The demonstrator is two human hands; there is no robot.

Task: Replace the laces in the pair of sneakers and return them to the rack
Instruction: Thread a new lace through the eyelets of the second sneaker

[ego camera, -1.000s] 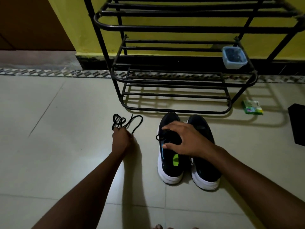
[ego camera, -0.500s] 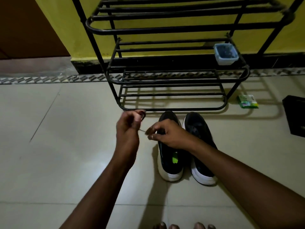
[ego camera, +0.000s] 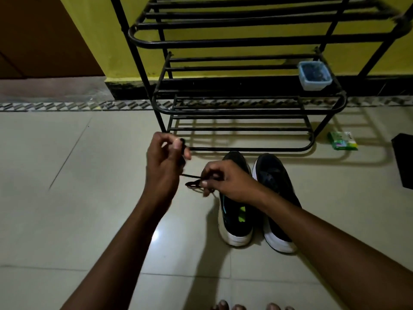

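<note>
Both forearms reach in from the bottom edge and meet in the middle of my view, above the pale tiled floor [ego camera: 78, 198]. The left hand [ego camera: 164, 166] is lifted with its back towards me, fingers curled, thumb and fingertips nipping the black lace [ego camera: 191, 183] at the top of the fist. The right hand [ego camera: 228, 182] sits lower and just beside it, knuckles up, fingers curled and pinching a small loop of that lace. A short strand runs between the two hands. They are close but not touching.

The black metal rack [ego camera: 245, 43] stands beyond the hands against the yellow wall [ego camera: 100, 30], and its bottom rail lies just past the left fingertips. Broad bare tile spreads to the left of the left arm. To the right the floor runs to a dark object [ego camera: 404, 162] cut off by the frame edge.

The near sneaker [ego camera: 234, 227], black with a white sole, stands on the floor directly under the right wrist, toe towards the rack. The far sneaker [ego camera: 274, 180] stands touching it on the right side, partly hidden by the right forearm. I cannot tell whether either one has any lace threaded in it.

A small clear container [ego camera: 314, 78] of dark bits rests on the right end of the rack's middle shelf. A green packet [ego camera: 342, 140] lies on the tile beside the rack's right foot. Bare toes [ego camera: 223, 306] peek in at the bottom edge.
</note>
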